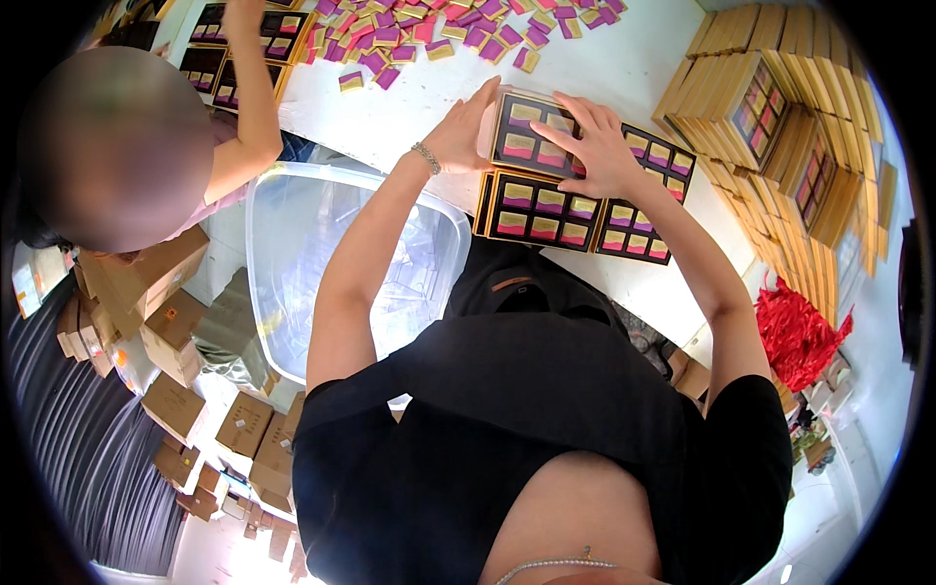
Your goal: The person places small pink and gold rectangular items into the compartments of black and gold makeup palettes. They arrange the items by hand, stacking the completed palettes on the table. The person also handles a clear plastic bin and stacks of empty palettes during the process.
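A black chocolate box [533,115] with gold edges and a shiny clear cover stands at the far left of a group of boxes. My left hand [462,132] holds its left side, fingers stretched along the edge and thumb at the near corner. From the right, my right hand [606,161] grips the same box with fingers spread over its top and right edge. Purple, pink and gold wrapped pieces sit in its compartments. An uncovered filled box [539,234] lies nearer me, with another one [632,244] to its right. A further filled box [673,161] is partly behind my right hand.
Many loose wrapped pieces [385,37] cover the far part of the white table [361,122]. Stacked boxes [819,68] rise at the right, above red shredded paper [799,331]. A clear plastic tub [263,283] stands left. A co-worker's arm [255,107] reaches over other boxes [283,44].
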Tool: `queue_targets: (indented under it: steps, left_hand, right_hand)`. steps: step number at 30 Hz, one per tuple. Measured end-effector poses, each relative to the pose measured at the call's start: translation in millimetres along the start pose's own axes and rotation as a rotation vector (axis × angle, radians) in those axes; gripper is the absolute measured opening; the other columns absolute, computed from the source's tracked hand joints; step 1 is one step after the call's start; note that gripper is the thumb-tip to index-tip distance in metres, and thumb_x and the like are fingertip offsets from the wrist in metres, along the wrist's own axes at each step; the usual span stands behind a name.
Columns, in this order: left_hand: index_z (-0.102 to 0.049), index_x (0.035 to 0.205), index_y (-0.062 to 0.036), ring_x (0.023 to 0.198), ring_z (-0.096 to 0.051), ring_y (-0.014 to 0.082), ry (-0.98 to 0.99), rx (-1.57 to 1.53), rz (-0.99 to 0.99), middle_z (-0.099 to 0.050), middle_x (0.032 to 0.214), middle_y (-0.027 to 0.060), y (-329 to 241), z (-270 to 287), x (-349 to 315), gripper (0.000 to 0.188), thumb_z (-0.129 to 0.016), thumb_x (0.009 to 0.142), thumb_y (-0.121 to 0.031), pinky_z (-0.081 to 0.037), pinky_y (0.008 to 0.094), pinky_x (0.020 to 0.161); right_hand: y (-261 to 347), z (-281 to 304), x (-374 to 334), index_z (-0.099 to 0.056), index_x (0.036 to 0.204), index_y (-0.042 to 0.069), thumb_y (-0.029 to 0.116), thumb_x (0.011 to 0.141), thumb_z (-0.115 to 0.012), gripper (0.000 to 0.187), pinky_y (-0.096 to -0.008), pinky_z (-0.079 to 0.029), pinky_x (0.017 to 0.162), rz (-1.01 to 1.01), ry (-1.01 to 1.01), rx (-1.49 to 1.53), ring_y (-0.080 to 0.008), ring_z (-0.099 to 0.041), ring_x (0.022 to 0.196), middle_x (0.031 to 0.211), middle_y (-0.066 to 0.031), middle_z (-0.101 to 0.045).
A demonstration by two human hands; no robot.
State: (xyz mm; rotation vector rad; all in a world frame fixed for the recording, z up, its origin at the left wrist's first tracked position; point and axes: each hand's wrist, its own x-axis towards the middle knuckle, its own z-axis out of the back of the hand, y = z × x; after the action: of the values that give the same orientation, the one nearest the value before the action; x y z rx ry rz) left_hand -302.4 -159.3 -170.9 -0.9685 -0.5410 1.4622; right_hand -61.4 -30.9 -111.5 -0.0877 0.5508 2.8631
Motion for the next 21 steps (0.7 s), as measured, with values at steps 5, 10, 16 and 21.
queue_targets:
  steps: [5,10,16,21]
  left_hand:
    - [-0.010,0.150,-0.0109,0.142,-0.033,0.0322,-0.036,-0.095,-0.063,-0.033,0.154,0.0139,9,13,10,0.122,-0.088,0.056,-0.013,-0.035,0.0393,0.115]
    - [-0.012,0.148,-0.0106,0.139,-0.039,0.0332,-0.047,-0.151,-0.044,-0.038,0.150,0.0184,17,11,15,0.118,-0.086,0.055,-0.010,-0.040,0.0402,0.111]
    - [-0.012,0.148,-0.0114,0.139,-0.038,0.0339,-0.043,-0.159,-0.014,-0.037,0.151,0.0185,18,10,11,0.116,-0.084,0.057,-0.010,-0.039,0.0403,0.112]
    - [-0.011,0.150,-0.0120,0.142,-0.033,0.0309,0.025,-0.186,0.035,-0.030,0.155,0.0145,11,16,13,0.118,-0.085,0.058,-0.007,-0.034,0.0396,0.115]
  right_hand:
    - [-4,0,9,-0.041,0.147,0.036,0.038,0.060,-0.086,0.098,-0.0531,-0.027,0.108,0.002,-0.006,-0.034,-0.0366,-0.033,0.137,0.154,-0.0143,-0.027]
    - [-16,1,18,-0.042,0.146,0.034,0.036,0.063,-0.083,0.092,-0.0529,-0.028,0.108,0.013,-0.029,-0.061,-0.0369,-0.033,0.136,0.154,-0.0154,-0.027]
    - [-14,-2,16,-0.044,0.145,0.035,0.031,0.065,-0.081,0.089,-0.0519,-0.028,0.107,0.059,-0.025,-0.100,-0.0367,-0.035,0.134,0.153,-0.0173,-0.028]
    - [-13,-9,17,-0.043,0.145,0.032,0.031,0.063,-0.083,0.092,-0.0536,-0.032,0.103,0.049,-0.048,-0.133,-0.0385,-0.036,0.134,0.153,-0.0191,-0.028]
